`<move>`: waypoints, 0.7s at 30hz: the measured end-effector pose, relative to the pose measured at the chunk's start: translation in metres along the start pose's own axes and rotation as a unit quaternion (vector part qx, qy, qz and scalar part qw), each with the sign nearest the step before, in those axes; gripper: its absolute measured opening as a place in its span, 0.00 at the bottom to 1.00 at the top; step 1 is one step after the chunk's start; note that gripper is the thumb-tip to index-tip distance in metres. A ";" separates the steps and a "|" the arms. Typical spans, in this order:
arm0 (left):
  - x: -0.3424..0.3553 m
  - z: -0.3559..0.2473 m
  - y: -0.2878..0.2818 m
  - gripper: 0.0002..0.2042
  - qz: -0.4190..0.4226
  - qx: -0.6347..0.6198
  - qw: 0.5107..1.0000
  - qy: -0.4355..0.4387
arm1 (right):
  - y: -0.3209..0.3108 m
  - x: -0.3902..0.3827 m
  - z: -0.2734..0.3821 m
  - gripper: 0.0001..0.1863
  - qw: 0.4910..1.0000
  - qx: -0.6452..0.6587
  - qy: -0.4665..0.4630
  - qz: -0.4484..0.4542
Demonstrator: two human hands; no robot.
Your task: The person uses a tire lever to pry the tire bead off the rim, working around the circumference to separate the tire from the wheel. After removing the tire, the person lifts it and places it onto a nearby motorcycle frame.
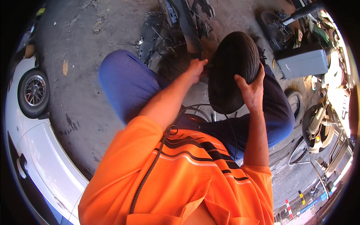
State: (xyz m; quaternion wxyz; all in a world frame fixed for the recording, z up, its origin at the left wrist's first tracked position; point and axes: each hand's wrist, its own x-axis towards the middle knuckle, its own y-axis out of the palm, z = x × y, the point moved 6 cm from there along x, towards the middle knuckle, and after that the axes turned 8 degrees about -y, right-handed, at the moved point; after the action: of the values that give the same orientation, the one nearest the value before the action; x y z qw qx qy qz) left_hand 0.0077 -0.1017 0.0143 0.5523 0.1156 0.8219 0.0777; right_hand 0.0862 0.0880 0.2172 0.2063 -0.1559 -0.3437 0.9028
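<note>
One left hand [195, 71], one right hand [252, 89], one black tyre [228, 71].
Around them: one white car [48, 150] with one wheel [35, 91] showing, one left trouser leg [127, 82], one right trouser leg [275, 116], one orange shirt [180, 183], one grey box [305, 63], three more wheels at the right (upper wheel [274, 30], middle wheel [295, 104], lower wheel [312, 127]), one red-and-white post [288, 209], one yellow-and-black post [301, 197]; the dark parts [150, 35] ahead lie too tangled to count.

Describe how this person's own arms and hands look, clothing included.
The left hand and right hand are bare: no gloves or wristwatch visible. The forearms are uncovered below short orange sleeves. The orange shirt has black and white stripes, and a dark, textured cord runs over it.
</note>
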 end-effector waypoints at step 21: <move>0.016 0.035 -0.002 0.14 0.045 -0.031 0.998 -0.013 | 0.006 -0.008 -0.009 0.55 0.996 0.071 -0.061 -0.011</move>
State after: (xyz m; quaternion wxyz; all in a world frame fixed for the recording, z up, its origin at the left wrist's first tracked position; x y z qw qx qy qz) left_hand 0.0343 -0.0991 -0.0142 0.5620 0.1363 0.8059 0.1267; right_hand 0.0952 0.0853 0.2077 0.2056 -0.0817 -0.2924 0.9304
